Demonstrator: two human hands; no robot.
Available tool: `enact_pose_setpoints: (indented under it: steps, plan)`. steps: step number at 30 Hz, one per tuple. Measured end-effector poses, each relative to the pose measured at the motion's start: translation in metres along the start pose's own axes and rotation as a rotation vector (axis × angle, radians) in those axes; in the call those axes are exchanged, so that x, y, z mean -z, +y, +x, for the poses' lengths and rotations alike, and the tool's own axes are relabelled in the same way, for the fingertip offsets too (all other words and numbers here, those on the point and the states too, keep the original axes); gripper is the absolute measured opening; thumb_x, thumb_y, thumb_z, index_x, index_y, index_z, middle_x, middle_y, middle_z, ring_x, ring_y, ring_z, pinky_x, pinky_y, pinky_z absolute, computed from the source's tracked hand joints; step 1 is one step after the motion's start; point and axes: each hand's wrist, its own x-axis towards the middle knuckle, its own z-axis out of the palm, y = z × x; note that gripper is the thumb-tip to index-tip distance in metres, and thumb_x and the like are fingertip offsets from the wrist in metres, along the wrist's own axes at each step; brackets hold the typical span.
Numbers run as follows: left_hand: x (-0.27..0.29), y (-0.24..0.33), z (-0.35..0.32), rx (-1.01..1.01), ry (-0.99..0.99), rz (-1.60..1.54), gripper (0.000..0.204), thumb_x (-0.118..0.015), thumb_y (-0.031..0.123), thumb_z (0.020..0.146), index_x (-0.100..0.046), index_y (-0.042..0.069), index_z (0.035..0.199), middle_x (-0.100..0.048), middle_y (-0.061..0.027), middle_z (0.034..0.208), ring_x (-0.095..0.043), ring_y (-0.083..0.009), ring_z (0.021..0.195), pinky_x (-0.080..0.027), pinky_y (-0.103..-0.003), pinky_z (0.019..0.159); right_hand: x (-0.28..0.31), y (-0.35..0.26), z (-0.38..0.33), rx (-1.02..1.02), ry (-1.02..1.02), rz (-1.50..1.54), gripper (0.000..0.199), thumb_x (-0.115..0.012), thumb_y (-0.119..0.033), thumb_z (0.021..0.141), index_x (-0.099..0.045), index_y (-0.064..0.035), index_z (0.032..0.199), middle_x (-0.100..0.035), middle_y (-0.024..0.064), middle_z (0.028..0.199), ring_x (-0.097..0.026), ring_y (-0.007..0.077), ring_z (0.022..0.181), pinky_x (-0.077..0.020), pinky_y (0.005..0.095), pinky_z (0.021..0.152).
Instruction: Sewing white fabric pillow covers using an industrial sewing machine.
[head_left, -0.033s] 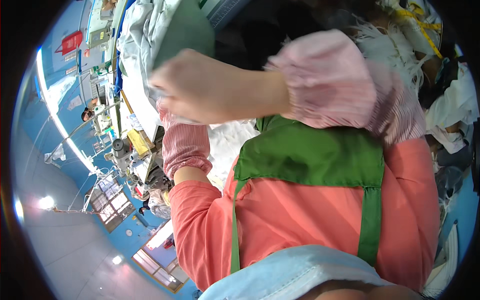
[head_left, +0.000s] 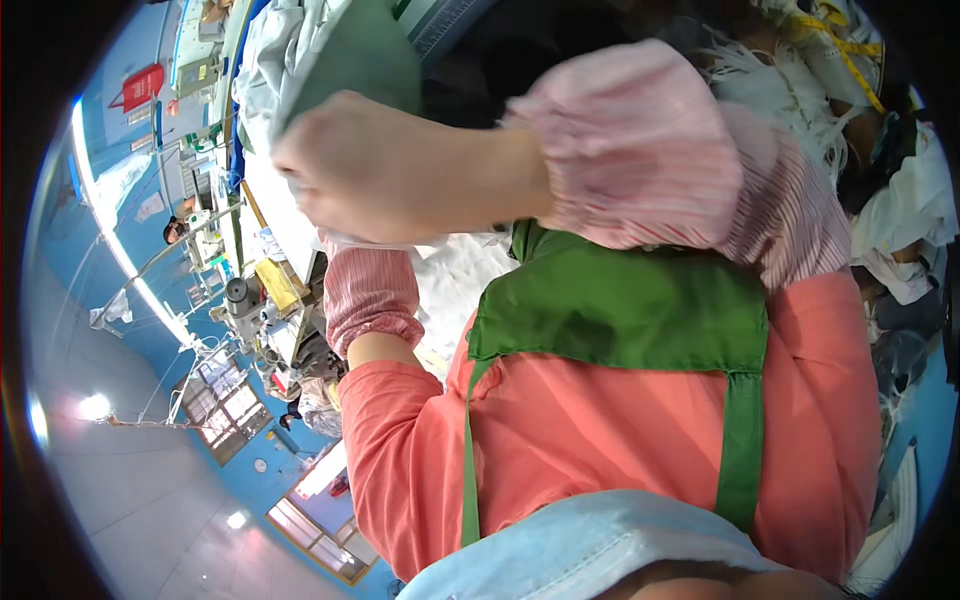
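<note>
Fabric (head_left: 462, 280), white and crumpled, shows between green cloth apron (head_left: 620, 310) and pink-striped left sleeve (head_left: 370, 292). Right hand (head_left: 362, 172) blurred, curled; I cannot tell whether its grip holds anything. Left hand hidden. Step: likely cloth handling; next move seems to call for steady control.
</note>
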Motion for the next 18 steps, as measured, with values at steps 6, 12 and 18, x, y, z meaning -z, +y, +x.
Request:
enact_pose_setpoints:
  steps: [6, 12, 18]
  plan:
    - [0.007, -0.007, 0.006, 0.106, 0.008, 0.028, 0.016, -0.064, 0.017, 0.086, -0.072, 0.004, 0.091, -0.07, -0.0144, 0.083, -0.066, -0.0303, 0.08, -0.051, -0.038, 0.077, 0.008, -0.008, 0.014, -0.058, 0.025, 0.002, 0.019, -0.068, -0.011, 0.078, -0.059, 0.0048, 0.081, -0.06, 0.0253, 0.075, -0.064, 0.0403, 0.073, -0.0499, 0.0439, 0.068]
    - [0.025, -0.016, 0.009, 0.249, -0.024, 0.254, 0.019, -0.063, 0.019, 0.086, -0.074, 0.006, 0.092, -0.071, -0.0153, 0.084, -0.068, -0.0343, 0.08, -0.052, -0.039, 0.076, 0.05, -0.002, -0.098, -0.42, -0.104, 0.14, 0.051, -0.068, -0.008, 0.088, -0.051, 0.0016, 0.135, -0.066, 0.0128, 0.088, -0.062, 0.0134, 0.073, -0.0509, 0.0287, 0.068]
    - [0.013, -0.015, 0.01, 0.269, -0.018, 0.39, 0.022, -0.059, 0.025, 0.086, -0.075, 0.012, 0.094, -0.072, -0.0137, 0.088, -0.068, -0.035, 0.083, -0.053, -0.041, 0.078, 0.073, 0.018, -0.146, -0.615, -0.116, 0.0, 0.052, -0.065, -0.003, 0.092, -0.048, -0.0006, 0.14, -0.07, 0.0092, 0.096, -0.059, 0.0066, 0.074, -0.0504, 0.0246, 0.069]
